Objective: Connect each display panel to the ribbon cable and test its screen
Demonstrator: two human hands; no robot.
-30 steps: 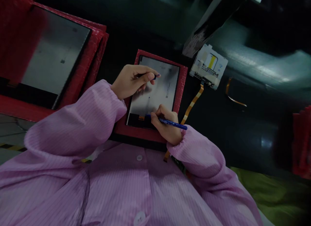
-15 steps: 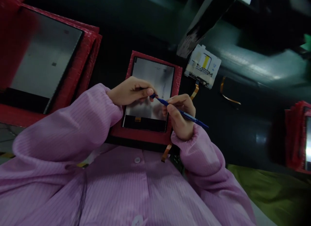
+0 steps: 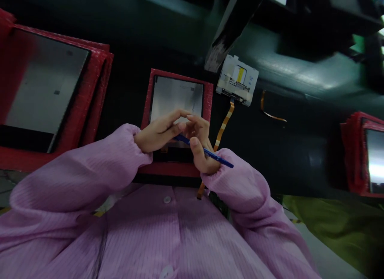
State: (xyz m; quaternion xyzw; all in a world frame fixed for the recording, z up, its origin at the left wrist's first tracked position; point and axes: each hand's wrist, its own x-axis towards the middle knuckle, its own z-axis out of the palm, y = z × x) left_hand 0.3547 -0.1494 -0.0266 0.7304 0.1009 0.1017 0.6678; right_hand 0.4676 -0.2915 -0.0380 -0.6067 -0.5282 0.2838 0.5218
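Blue pen [image 3: 217, 158]: in the right hand [image 3: 203, 145], slanting across it above the lower part of a screen [image 3: 175, 95], back end out over the right sleeve [image 3: 249, 183]. From my distant seat, the front end runs in by the left hand [image 3: 163, 133]. Those fingers are bunched close to the right ones, but I can't tell whether they pinch the pen, so that grip goes down as unknown. Screen lies on a red sheet [image 3: 208, 101] on the dark table [image 3: 300, 159].

Risks, as I judge them: right thumb looks lightly set along the barrel; a slack hold could let the pen roll and drop onto the screen. Were the tip bare, a dipping wrist might mark the surface. Orange ribbon [image 3: 223, 127] runs down behind the right wrist; a sideways drag of the sleeve could snag it and tug the white unit [image 3: 237, 77] it joins.
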